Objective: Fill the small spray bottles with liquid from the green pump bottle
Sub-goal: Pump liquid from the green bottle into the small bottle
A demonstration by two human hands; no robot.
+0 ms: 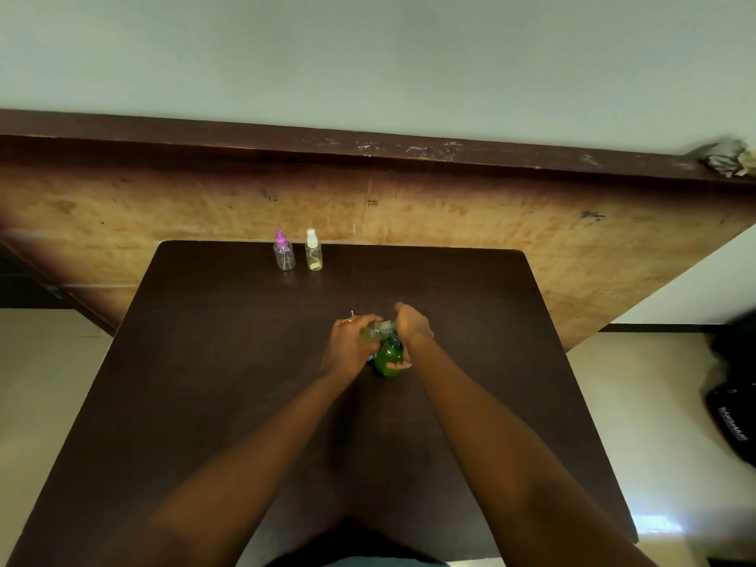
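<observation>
My left fingers [355,323], one bearing a ring [347,320], are curled round a small clear bottle [373,331], which lies tilted with its open neck toward the right. My left hand [349,345] grips it just above the table [229,362]. My right hand [413,326] is closed in a loose fist over the top of the green pump bottle [388,360]; whether those fingers press the pump head or merely cover it, I cannot tell. The neck of the clear bottle meets the pump's top between my two hands. The green pump bottle stands upright near the table's centre, just below my right hand.

A thin white sliver [352,313] lies on the table just beyond my left hand; its nature is unclear. At the far edge, well apart from my hands, stand two capped spray bottles side by side: a pink-capped bottle [284,252] to the left and a white-capped bottle [313,252] to the right. Behind them rises a worn wooden panel [511,223]. A black bag [732,407] lies on the floor at right.
</observation>
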